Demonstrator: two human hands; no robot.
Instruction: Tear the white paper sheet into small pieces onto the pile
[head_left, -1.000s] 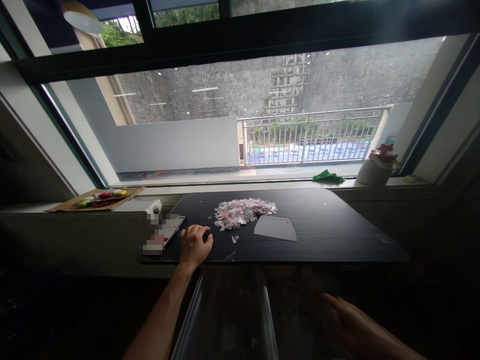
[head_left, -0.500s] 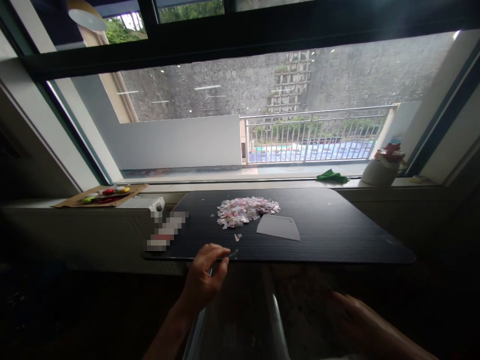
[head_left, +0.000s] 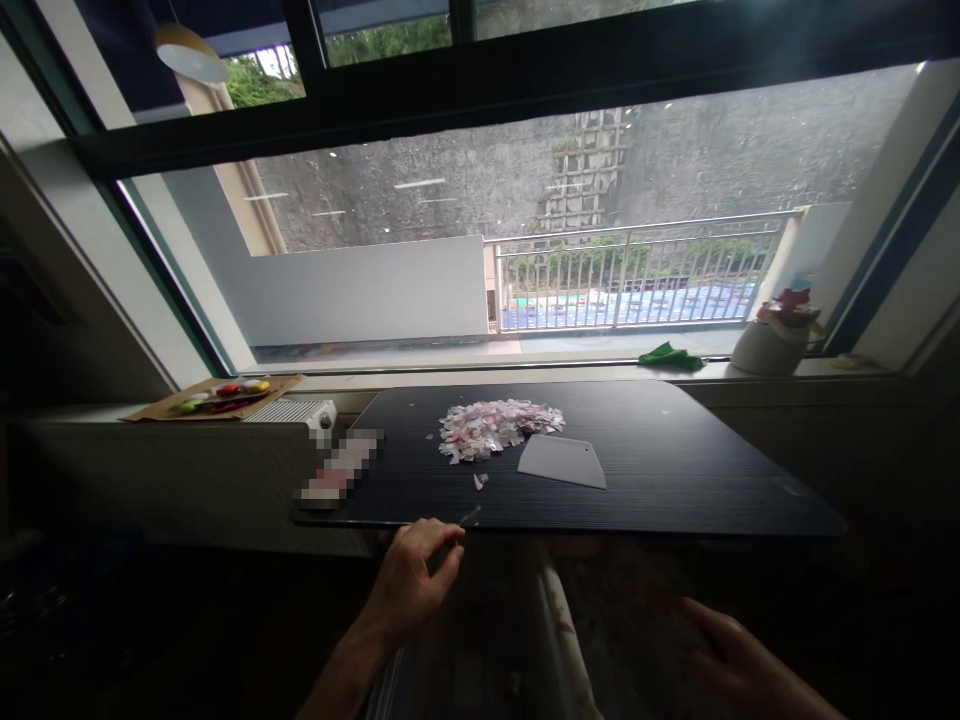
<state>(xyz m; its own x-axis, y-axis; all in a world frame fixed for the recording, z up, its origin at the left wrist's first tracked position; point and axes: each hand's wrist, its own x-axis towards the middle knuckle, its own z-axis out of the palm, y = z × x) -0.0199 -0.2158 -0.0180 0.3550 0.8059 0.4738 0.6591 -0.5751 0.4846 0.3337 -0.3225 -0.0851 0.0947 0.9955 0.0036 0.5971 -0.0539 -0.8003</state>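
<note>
My left hand (head_left: 420,570) is at the table's front edge, thumb and forefinger curled together. Beside these fingertips is a thin clear sliver (head_left: 470,516); I cannot tell whether they hold it or it lies on the table. My right hand (head_left: 724,640) is low on the right, below table height, its fingers lost in shadow. On the black table (head_left: 690,490) lies a heap of pale pink-and-white scraps (head_left: 491,428). A flat white scraper-like sheet (head_left: 562,462) rests right of the heap, and a loose scrap (head_left: 480,482) sits in front.
A pixelated item (head_left: 341,470) lies on the table's left side. Beyond it, a brown board (head_left: 210,397) with colourful pieces rests on the radiator (head_left: 187,470). The windowsill holds a green cloth-like thing (head_left: 670,357) and a white figure (head_left: 772,345). A pale bar (head_left: 562,620) runs below the table.
My left hand has dropped slightly, its fingertips now at the table's edge. My right hand has shifted a little right and down. The whole view has tilted slightly.
</note>
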